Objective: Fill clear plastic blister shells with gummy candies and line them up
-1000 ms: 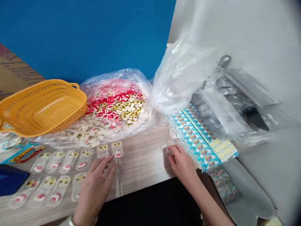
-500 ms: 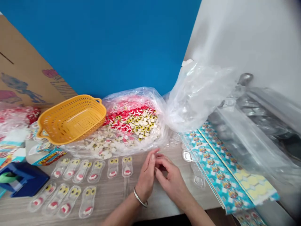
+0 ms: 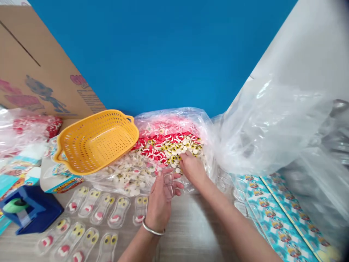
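Note:
A small clear plastic blister tray [image 3: 169, 185] rests in my left hand [image 3: 159, 205], held between thumb and fingers in front of the open bag. My right hand [image 3: 193, 169] reaches into the clear plastic bag [image 3: 197, 113], its fingers curled down at the yellow-ringed gummy eyes [image 3: 176, 147]. Whatever its fingertips pinch is hidden. Red-and-white gummy mouths [image 3: 158, 155] lie in the same pile, left of that hand. On the table at left, filled blister trays [image 3: 119, 213] stand in two rows, each with two eyes and a mouth.
A yellow perforated basket [image 3: 100, 142] sits left of the bag, before a cardboard box [image 3: 51, 65]. A blue tape dispenser [image 3: 40, 211] is at the left. Printed turquoise card sheets [image 3: 272, 218] and crumpled clear plastic bags [image 3: 261, 134] lie on the right.
My hands were apart, then met in front of the bag. Now my left hand holds a blister tray, and my right has moved forward into the gummies. The view has shifted.

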Demonstrator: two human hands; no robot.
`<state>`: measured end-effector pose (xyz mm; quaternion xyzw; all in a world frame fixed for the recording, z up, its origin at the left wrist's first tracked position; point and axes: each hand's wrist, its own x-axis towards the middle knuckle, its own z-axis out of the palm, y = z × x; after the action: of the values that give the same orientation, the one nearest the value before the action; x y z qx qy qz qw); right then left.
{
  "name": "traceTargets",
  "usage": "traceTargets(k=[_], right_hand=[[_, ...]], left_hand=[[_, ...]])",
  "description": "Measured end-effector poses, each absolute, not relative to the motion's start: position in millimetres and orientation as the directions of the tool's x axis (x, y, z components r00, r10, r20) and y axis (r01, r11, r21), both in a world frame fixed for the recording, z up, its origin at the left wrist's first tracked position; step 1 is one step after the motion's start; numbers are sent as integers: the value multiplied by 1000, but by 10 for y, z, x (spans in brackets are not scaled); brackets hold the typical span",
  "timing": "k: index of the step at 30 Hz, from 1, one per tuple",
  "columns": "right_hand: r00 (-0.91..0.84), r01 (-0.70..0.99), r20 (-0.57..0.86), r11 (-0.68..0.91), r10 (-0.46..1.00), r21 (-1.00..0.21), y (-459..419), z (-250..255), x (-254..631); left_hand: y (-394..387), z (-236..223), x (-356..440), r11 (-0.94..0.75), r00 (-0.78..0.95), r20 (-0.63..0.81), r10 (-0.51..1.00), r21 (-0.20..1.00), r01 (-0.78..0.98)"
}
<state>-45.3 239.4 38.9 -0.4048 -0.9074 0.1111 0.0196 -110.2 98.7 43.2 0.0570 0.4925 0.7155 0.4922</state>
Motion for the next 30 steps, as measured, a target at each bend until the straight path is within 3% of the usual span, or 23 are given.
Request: traceTargets(k=[5, 10, 12, 15, 19, 23, 27, 30], right_hand=[[-676, 732, -96, 653, 730, -195, 2463, 332, -527], [-675, 695, -38, 619, 737, -366, 2490, 298, -440], [-714, 655, -31, 652, 699, -381, 2476, 301, -430], [-768, 625, -58, 725, 638, -291, 2432, 309, -467], [-736, 677, -103, 724, 669, -135, 2368, 289, -556], [-714, 698, -35, 708, 699, -107, 2334, 243, -602], [-692, 702, 12, 677, 722, -221, 2358, 218, -566], [-671, 626, 83, 623, 737, -470, 2402, 221, -490]], left_hand=[[1011, 353, -1163, -32, -503, -455, 735, 717, -696], [1019, 312, -1214, -22, -506, -501, 702, 696, -718], [1020, 297, -1230, -18, -507, -514, 692, 690, -724], [1030, 276, -1244, -18, -514, -517, 684, 692, -721], [1062, 268, -1254, -16, -492, -520, 698, 675, -737], [1073, 269, -1259, -14, -477, -526, 704, 661, -750], [1057, 269, -1264, -26, -481, -504, 718, 670, -742], [1063, 283, -1270, -34, -491, -507, 708, 670, -741]])
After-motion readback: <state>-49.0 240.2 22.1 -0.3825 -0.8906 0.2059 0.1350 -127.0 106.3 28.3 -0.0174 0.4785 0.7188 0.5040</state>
